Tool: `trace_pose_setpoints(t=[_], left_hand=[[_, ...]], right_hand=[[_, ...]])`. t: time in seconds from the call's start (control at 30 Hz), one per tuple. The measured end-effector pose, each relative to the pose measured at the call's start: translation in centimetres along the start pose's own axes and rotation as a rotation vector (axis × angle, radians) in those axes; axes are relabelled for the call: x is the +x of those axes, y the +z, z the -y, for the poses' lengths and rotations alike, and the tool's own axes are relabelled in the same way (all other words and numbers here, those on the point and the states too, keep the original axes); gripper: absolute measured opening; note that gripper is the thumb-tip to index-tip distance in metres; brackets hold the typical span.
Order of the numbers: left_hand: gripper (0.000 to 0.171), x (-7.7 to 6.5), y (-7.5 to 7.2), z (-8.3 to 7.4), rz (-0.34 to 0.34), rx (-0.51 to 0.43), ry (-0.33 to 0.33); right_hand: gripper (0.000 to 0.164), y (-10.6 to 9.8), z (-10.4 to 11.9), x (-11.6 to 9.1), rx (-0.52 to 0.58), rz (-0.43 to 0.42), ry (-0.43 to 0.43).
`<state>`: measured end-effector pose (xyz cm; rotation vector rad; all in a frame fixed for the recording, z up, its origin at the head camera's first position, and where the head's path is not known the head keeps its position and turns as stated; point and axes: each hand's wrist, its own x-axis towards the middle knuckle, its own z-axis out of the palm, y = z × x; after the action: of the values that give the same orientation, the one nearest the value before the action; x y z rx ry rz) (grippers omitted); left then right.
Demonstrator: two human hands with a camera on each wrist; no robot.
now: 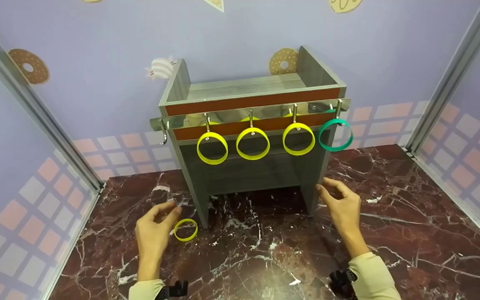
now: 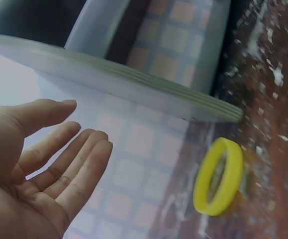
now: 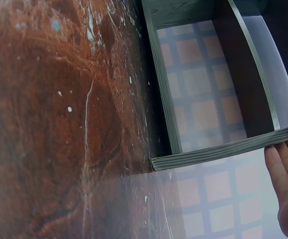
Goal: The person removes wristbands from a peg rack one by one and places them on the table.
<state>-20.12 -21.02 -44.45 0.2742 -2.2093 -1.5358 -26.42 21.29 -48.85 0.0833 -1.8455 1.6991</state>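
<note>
A grey wooden shelf unit [image 1: 317, 175] stands on the table with a metal hook rail [image 1: 231, 116] along its front. Three yellow rings [image 1: 212, 162] and a green ring [image 1: 336, 149] hang on hooks; the leftmost hook [image 1: 164, 137] holds nothing. Another yellow ring [image 2: 233, 177] lies on the tabletop by the unit's left side panel. Just left of that ring is my left hand [image 1: 153, 229], its fingers loosely bent around nothing. My right hand [image 1: 344, 208] pinches the front edge of the right side panel [image 3: 223, 149], thumb inside and fingers along the outer face.
Under everything is a dark red marbled tabletop [image 1: 256, 258]. A lilac wall [image 1: 231, 41] rises behind the unit, and side walls [image 1: 27, 200] with tile prints enclose the table left and right.
</note>
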Motion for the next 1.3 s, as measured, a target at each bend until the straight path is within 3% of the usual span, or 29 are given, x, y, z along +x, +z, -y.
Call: trace_pose_setpoints(t=[0.17, 0.4, 0.6, 0.83, 1.3], left_hand=[[0.027, -0.2, -0.3, -2.1, 0.025, -0.021, 0.101], [0.024, 0.4, 0.5, -5.2, 0.055, -0.226, 0.238], [0.024, 0.7, 0.8, -7.5, 0.064, -0.308, 0.308], [0.027, 0.8, 1.5, -9.6, 0.114, -0.357, 0.326], [0.028, 1.7, 3.3, -11.8, 0.156, -0.388, 0.350]], right_hand=[[0.021, 0.0, 0.4, -0.1, -0.003, 0.010, -0.007], [0.020, 0.0, -0.1, 0.0, -0.006, 0.006, -0.003], [0.022, 0.0, 0.0, 0.0, -0.027, 0.004, -0.003], [0.020, 0.0, 0.0, 0.1, -0.018, 0.004, -0.009], [0.020, -0.1, 0.0, 0.1, -0.039, -0.005, -0.011]])
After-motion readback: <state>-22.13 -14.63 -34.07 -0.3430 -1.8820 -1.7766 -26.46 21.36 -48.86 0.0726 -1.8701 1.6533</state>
